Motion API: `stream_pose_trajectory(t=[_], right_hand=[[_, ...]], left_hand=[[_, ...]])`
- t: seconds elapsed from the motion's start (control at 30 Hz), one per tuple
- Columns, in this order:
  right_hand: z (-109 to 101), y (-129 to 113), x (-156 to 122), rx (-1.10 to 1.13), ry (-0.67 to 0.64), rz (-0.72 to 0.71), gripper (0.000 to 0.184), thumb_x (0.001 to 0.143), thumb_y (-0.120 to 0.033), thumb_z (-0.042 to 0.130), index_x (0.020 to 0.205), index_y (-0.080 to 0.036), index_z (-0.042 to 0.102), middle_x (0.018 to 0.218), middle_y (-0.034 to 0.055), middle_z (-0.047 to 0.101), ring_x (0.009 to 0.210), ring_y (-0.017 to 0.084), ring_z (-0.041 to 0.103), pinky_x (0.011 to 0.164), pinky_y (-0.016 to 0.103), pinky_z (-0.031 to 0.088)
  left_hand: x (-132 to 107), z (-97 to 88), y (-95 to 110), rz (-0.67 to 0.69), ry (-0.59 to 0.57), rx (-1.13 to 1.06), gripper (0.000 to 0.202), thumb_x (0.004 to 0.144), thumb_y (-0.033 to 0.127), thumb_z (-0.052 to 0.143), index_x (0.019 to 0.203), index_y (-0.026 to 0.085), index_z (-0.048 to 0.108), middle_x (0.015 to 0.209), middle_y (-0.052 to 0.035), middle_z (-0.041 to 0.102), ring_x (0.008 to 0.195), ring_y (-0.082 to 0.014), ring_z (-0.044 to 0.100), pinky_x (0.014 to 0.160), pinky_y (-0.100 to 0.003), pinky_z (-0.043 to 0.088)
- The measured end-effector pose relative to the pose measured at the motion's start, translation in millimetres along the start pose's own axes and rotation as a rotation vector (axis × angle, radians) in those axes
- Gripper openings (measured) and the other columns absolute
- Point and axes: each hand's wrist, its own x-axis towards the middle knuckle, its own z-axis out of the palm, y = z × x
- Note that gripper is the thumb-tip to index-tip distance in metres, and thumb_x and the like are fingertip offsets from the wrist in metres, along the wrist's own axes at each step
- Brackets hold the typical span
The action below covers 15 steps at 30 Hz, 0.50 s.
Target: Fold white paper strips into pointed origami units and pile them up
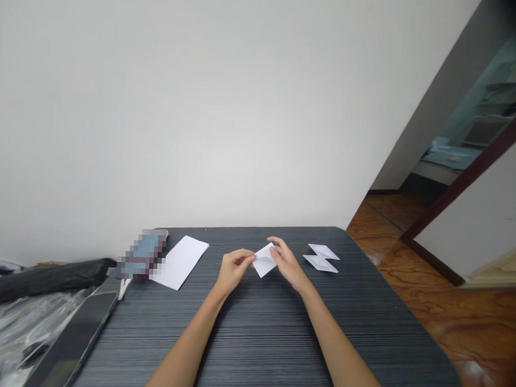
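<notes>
A small white folded paper (pixel 264 262), turned like a diamond, is held above the dark table between both hands. My left hand (pixel 233 269) pinches its left corner with thumb and fingertips. On the other side, my right hand (pixel 286 262) grips the right edge, thumb on the front face and fingers behind it. What the fingers behind the paper do is partly hidden. Two folded white paper pieces (pixel 321 263) lie close together to the right of my right hand. Off to the left rests a stack of white paper sheets (pixel 183 263).
The dark wood-grain table (pixel 261 340) stands against a white wall. A blurred-out blue and red item (pixel 143 254) lies beside the sheets. A dark tablet-like device (pixel 77 334) sits at the left edge, near clear plastic wrapping (pixel 29 321) and a long black bundle (pixel 47 279).
</notes>
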Motion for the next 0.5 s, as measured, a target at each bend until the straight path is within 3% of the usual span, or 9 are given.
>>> stream_pose_trajectory(t=[0.1,0.2,0.3,0.5], right_hand=[[1,-6,-3,-0.086,-0.012,-0.117,0.045,0.067,-0.036,0.058,0.109,-0.026,0.044,0.097,0.0032,0.05,0.082,0.015,0.051,0.068,0.025,0.041],[0,-3,-2,-0.199,0.054,-0.149,0.023,0.062,-0.033,0.063,0.082,-0.022,0.06,0.103,0.0046,0.047,0.097,0.019,0.045,0.076,0.028,0.039],[0,3,1,-0.132,0.106,-0.082,0.018,0.065,-0.035,0.059,0.066,-0.017,0.062,0.093,0.0055,0.053,0.086,0.018,0.05,0.069,0.027,0.04],[2,0,2,0.092,0.16,-0.011,0.022,0.06,-0.035,0.064,0.057,-0.014,0.06,0.066,0.0011,0.056,0.062,0.013,0.05,0.058,0.025,0.038]], left_hand=[[-2,2.3,2,0.084,0.092,0.138,0.019,0.074,0.03,0.052,0.07,0.015,0.063,0.071,-0.0058,0.063,0.065,-0.0148,0.056,0.062,-0.026,0.046],[-5,5.1,4,0.141,0.122,0.208,0.017,0.075,0.027,0.051,0.071,0.016,0.064,0.074,-0.0061,0.064,0.07,-0.0159,0.058,0.067,-0.027,0.046],[-7,8.0,3,0.167,0.111,0.235,0.016,0.075,0.026,0.051,0.073,0.017,0.064,0.075,-0.0059,0.064,0.07,-0.016,0.058,0.067,-0.027,0.047],[-9,11.9,-1,0.093,0.082,0.186,0.018,0.076,0.025,0.048,0.083,0.015,0.062,0.08,-0.0068,0.065,0.067,-0.0149,0.061,0.063,-0.025,0.049]])
